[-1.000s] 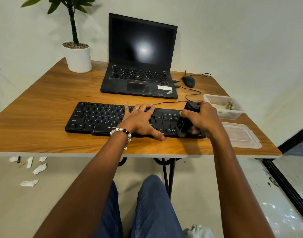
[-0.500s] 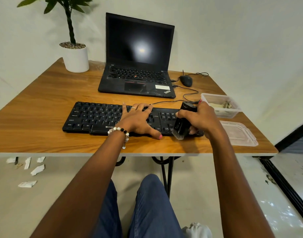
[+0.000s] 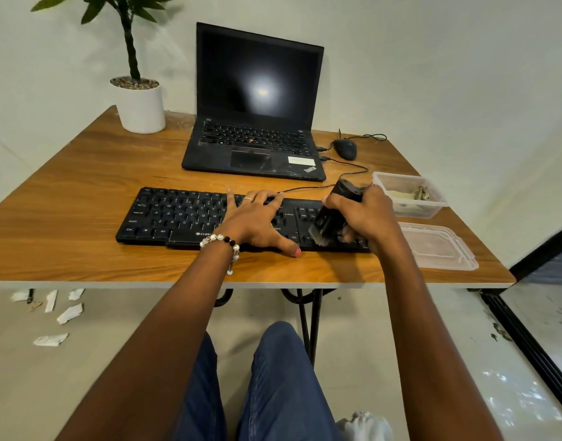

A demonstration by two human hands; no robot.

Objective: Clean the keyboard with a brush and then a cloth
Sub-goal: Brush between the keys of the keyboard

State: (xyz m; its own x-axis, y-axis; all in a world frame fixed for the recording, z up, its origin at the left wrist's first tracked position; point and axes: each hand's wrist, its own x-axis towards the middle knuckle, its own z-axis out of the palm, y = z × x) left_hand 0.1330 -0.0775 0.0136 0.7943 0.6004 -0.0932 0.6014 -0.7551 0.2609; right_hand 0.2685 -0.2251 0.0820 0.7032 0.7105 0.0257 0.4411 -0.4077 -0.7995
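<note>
A: Your right hand (image 3: 365, 214), wrapped round the brush (image 3: 332, 214), has dragged its bristles down to the keyboard's (image 3: 178, 214) near edge, centre-right of frame.

B: Your left hand (image 3: 254, 218) still lies flat, steadying it; brushing continues, cloth comes later.

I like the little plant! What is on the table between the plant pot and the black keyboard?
Nothing: the head view shows only bare wooden table between the plant pot and the keyboard.
</note>
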